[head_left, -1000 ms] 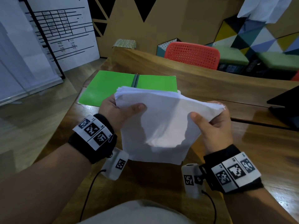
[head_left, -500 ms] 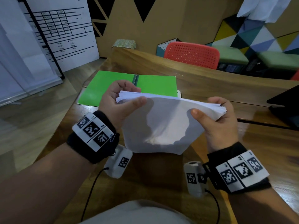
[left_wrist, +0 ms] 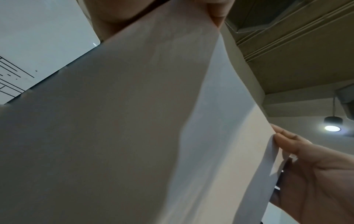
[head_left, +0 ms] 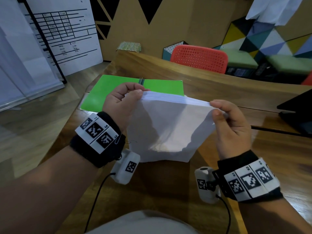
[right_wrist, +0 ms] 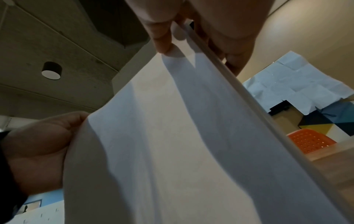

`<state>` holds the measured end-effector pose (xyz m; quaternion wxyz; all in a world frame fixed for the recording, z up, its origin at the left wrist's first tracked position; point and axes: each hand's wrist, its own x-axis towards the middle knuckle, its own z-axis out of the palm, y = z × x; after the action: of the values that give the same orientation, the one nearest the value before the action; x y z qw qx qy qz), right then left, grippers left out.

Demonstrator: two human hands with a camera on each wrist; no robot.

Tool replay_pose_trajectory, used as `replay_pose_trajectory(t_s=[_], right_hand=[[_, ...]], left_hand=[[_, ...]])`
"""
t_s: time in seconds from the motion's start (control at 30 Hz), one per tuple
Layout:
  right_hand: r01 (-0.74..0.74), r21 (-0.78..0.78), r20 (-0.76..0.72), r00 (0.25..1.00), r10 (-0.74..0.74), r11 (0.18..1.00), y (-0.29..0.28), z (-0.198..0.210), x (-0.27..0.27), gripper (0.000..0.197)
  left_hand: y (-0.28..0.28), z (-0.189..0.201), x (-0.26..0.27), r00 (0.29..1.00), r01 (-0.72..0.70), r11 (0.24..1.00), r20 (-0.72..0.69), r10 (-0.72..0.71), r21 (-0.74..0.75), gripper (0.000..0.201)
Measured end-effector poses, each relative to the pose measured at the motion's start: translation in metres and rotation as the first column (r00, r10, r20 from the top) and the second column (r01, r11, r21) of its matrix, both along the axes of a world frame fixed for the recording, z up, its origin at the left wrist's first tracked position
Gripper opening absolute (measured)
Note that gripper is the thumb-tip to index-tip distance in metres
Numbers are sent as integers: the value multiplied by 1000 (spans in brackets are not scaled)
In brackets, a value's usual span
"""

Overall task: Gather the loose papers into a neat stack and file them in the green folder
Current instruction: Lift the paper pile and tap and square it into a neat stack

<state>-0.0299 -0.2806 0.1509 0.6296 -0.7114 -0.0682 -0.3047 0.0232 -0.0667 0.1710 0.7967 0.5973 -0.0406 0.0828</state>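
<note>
Mid-frame in the head view, the left hand (head_left: 121,100) and right hand (head_left: 231,122) each pinch an upper corner of the stack of white papers (head_left: 165,129), held on edge above the wooden table (head_left: 278,157). Behind it lies the open green folder (head_left: 108,92). The whiteboard's (head_left: 64,31) writing, upper left, is unreadable.

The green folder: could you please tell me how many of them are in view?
1. The green folder lies open on the wooden table, beyond the paper stack, which hides part of it.
</note>
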Motion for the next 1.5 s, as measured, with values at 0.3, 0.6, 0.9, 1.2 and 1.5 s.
replay_pose_trajectory(t_s=[0.3, 0.6, 0.9, 1.2, 1.5], right_hand=[[7, 260, -269, 961, 66, 966, 13, -3, 7, 27], [39, 247, -339, 940, 49, 968, 13, -4, 5, 26], [72, 502, -304, 948, 98, 862, 5, 9, 8, 20], [145, 384, -278, 960, -35, 912, 2, 14, 14, 23], [-24, 307, -136, 988, 68, 951, 12, 4, 3, 22]], left_hand=[[-5, -13, -6, 997, -35, 972, -63, 51, 231, 25], [-3, -21, -14, 990, 13, 958, -141, 29, 286, 17], [-5, 7, -6, 985, -110, 994, -135, 106, -22, 29], [-5, 3, -3, 984, -133, 991, -116, 136, 33, 43], [-2, -21, -11, 997, -24, 985, 74, 11, 172, 40]])
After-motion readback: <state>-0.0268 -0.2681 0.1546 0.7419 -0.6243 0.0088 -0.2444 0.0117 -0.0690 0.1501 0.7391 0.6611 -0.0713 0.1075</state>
